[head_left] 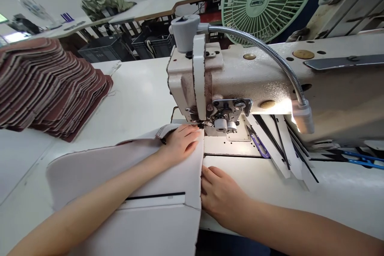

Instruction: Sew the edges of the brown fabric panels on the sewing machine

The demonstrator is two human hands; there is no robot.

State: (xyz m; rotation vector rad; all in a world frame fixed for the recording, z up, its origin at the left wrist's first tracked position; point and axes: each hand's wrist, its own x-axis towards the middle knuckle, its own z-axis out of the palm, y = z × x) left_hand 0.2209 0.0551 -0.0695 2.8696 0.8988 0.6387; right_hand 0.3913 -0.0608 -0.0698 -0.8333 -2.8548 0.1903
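Observation:
A large pale fabric panel (150, 226) with a light backing lies across the sewing table, its right edge running up to the needle area of the sewing machine (228, 76). My left hand (182, 143) rests flat on the panel just in front of the presser foot, fingers stretched toward it. Beside the left fingertips, a part of the panel folds up and shows a dark underside. Lower down, my right hand (220, 193) pinches the panel's right edge; its fingertips are partly hidden by the fabric. A white strip with a black line (156, 200) crosses the panel below my left forearm.
Stacked brown pieces (51, 88) stand at the left. Purple thread snips (258, 142), white and black strips (286, 148) and blue-handled scissors (360, 158) lie right of the needle. A flexible lamp (302, 116) hangs over the bed. Behind are a green fan (264, 4) and grey crates (105, 50).

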